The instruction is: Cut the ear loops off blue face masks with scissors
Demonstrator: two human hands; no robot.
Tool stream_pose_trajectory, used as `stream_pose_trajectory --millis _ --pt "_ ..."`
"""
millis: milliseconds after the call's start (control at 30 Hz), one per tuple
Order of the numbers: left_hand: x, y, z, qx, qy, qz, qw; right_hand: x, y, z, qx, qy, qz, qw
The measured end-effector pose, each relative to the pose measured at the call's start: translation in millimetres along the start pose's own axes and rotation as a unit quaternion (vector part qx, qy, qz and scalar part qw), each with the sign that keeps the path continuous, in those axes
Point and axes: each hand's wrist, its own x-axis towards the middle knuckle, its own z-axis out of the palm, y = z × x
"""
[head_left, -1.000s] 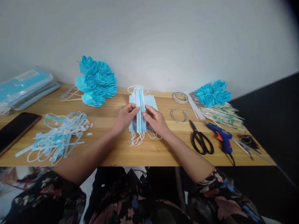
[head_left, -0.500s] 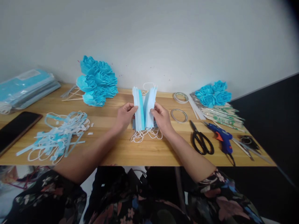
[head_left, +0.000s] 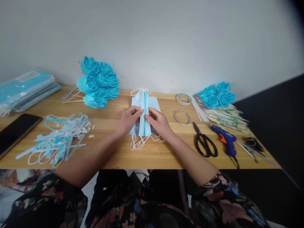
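One stack of pleated blue face masks (head_left: 143, 104), held at the centre of the wooden table (head_left: 152, 155).
It is pinched shut from both sides by the left hand (head_left: 128, 119) and the right hand (head_left: 158, 122); one pair of black scissors (head_left: 199, 136) is laid nearby.

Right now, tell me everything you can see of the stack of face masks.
The stack of face masks is light blue, pleated, seemingly soft non-woven fabric, with white ear loops spilling from both ends. It rests on the wooden table, a few masks pinched on edge between the left hand and right hand, others flat beneath.
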Motion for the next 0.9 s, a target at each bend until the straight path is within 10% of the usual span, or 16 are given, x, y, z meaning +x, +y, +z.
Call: stream_pose_trajectory --millis 300,900 --pt "4.5 3.5 -2.2 -0.015 0.091 -0.009 0.996 5.0 6.8 -7.3 0.037 0.103 0.018 0.994" --pt "-2.8 3.3 4.4 0.036 -0.014 0.033 0.999 -2.4 -4.8 -1.0 0.002 -0.009 0.007 1.0"
